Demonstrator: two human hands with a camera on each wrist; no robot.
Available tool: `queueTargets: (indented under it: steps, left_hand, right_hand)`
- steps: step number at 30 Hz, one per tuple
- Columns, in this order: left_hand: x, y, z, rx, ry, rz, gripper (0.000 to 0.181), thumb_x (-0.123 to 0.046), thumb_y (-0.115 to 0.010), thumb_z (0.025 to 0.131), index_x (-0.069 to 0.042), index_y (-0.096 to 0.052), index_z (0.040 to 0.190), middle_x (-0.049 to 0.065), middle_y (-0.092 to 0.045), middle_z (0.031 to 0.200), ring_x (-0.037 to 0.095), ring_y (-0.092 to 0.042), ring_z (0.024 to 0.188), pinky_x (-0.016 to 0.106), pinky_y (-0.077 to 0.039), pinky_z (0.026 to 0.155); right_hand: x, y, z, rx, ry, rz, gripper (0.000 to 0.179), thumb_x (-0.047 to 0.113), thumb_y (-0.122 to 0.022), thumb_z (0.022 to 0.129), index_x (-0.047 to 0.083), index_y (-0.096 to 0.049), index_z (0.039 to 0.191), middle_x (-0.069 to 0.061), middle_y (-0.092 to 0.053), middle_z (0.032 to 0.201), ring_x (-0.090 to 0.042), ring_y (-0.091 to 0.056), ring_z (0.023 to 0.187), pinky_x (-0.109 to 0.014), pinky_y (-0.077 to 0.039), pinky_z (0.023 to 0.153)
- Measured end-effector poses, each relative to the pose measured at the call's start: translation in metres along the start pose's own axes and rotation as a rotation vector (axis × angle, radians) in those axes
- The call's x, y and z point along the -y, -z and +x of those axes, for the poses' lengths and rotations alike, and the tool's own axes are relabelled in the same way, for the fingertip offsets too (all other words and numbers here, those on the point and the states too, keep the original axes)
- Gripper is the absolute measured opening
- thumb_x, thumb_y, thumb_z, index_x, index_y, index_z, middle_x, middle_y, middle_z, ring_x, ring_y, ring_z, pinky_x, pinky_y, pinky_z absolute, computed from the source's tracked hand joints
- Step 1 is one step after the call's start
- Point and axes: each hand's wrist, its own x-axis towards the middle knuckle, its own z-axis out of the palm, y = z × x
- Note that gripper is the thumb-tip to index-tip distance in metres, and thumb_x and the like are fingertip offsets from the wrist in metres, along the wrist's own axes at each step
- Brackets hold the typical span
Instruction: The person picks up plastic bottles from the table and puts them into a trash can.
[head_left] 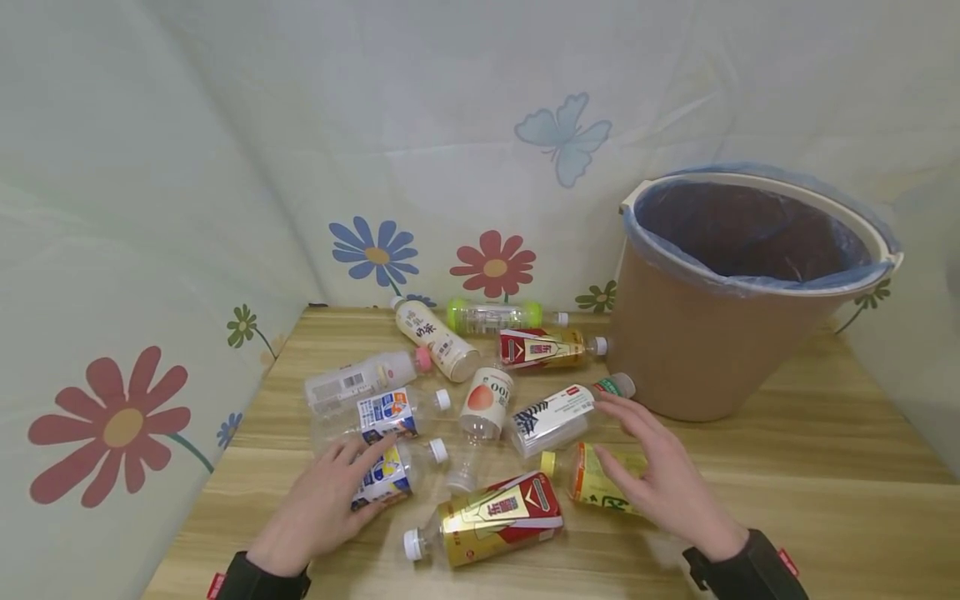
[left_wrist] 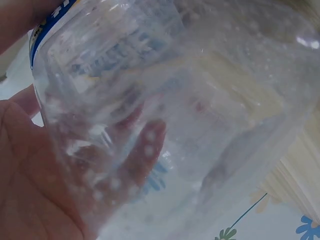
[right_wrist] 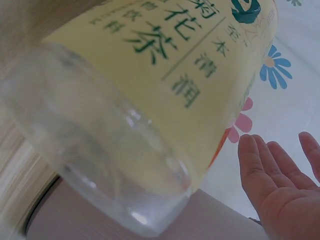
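My left hand (head_left: 318, 504) grips a clear plastic bottle with a blue label (head_left: 386, 477), thumb on the near side and fingers on the far side. Its white cap points right. In the left wrist view the clear bottle body (left_wrist: 210, 120) fills the picture, with fingers showing blurred through it. My right hand (head_left: 671, 479) hovers by a chrysanthemum tea bottle with a yellow label (head_left: 588, 475), its fingers extended and holding nothing. The right wrist view shows this tea bottle (right_wrist: 150, 85) lying apart from the fingers. Between the hands lies a gold-and-red labelled bottle (head_left: 498, 518).
Several more empty bottles lie behind, among them a peach-labelled bottle (head_left: 486, 400), a white-labelled bottle (head_left: 555, 417), a milk tea bottle (head_left: 435, 337) and a green-ended bottle (head_left: 495, 317). A brown bin (head_left: 682, 342) with a blue liner stands at the right back, against the curtain.
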Motion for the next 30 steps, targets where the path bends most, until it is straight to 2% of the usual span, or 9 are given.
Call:
queueTargets:
  steps: [6, 10, 15, 19, 22, 25, 30]
  left_hand:
    - [-0.005, 0.012, -0.004, -0.044, 0.013, -0.034, 0.079, -0.039, -0.074, 0.078, -0.025, -0.036, 0.147, 0.006, -0.056, 0.118, 0.029, -0.052, 0.109, 0.046, -0.049, 0.085]
    - [-0.014, 0.025, 0.003, -0.117, 0.030, -0.060, 0.076, -0.045, -0.068, 0.083, -0.026, -0.034, 0.147, 0.009, -0.057, 0.119, 0.029, -0.053, 0.106, 0.047, -0.051, 0.079]
    - [-0.029, 0.036, 0.027, -0.266, 0.069, -0.123, 0.075, -0.047, -0.064, 0.086, -0.025, -0.030, 0.149, 0.010, -0.056, 0.120, 0.026, -0.054, 0.103, 0.043, -0.051, 0.078]
    - [-0.048, 0.040, 0.053, -0.373, 0.043, -0.221, 0.078, -0.044, -0.066, 0.085, -0.024, -0.027, 0.150, 0.007, -0.058, 0.112, 0.019, -0.054, 0.092, 0.034, -0.048, 0.070]
    - [-0.066, 0.044, 0.073, -0.410, 0.021, -0.318, 0.077, -0.041, -0.066, 0.086, -0.024, -0.027, 0.149, 0.005, -0.058, 0.112, 0.016, -0.052, 0.089, 0.031, -0.047, 0.068]
    - [-0.084, 0.048, 0.089, -0.445, 0.002, -0.408, 0.075, -0.041, -0.064, 0.087, -0.018, -0.028, 0.149, 0.006, -0.057, 0.117, 0.016, -0.052, 0.091, 0.031, -0.048, 0.068]
    - [-0.107, 0.053, 0.101, -0.446, 0.030, -0.584, 0.075, -0.045, -0.057, 0.091, -0.011, -0.024, 0.150, 0.007, -0.057, 0.122, 0.015, -0.057, 0.092, 0.030, -0.053, 0.070]
  right_hand:
    - [0.001, 0.000, 0.003, -0.028, 0.020, 0.016, 0.053, 0.006, -0.069, 0.082, 0.010, -0.052, 0.131, -0.008, -0.051, 0.135, -0.023, -0.051, 0.117, -0.044, -0.052, 0.087]
    - [0.003, 0.000, 0.008, -0.056, 0.032, 0.050, 0.056, 0.002, -0.070, 0.081, 0.011, -0.051, 0.133, -0.009, -0.051, 0.134, -0.024, -0.051, 0.117, -0.045, -0.052, 0.086]
    - [0.009, -0.001, 0.019, -0.100, 0.022, 0.119, 0.057, 0.001, -0.070, 0.081, 0.011, -0.051, 0.133, -0.007, -0.055, 0.130, -0.022, -0.054, 0.113, -0.041, -0.052, 0.086]
    - [0.016, -0.003, 0.031, -0.100, 0.002, 0.230, 0.052, 0.002, -0.066, 0.085, 0.012, -0.050, 0.134, -0.006, -0.057, 0.126, -0.018, -0.055, 0.112, -0.032, -0.051, 0.090]
    - [0.024, -0.003, 0.041, -0.080, -0.023, 0.350, 0.047, 0.004, -0.062, 0.089, 0.010, -0.049, 0.134, -0.009, -0.057, 0.126, -0.018, -0.056, 0.113, -0.029, -0.049, 0.092]
    - [0.033, -0.005, 0.048, -0.073, -0.044, 0.471, 0.045, 0.003, -0.059, 0.091, 0.006, -0.047, 0.135, -0.011, -0.055, 0.129, -0.023, -0.055, 0.116, -0.029, -0.048, 0.093]
    - [0.044, -0.012, 0.054, -0.092, -0.064, 0.619, 0.049, 0.000, -0.054, 0.093, 0.006, -0.040, 0.140, -0.014, -0.050, 0.134, -0.030, -0.051, 0.120, -0.022, -0.046, 0.094]
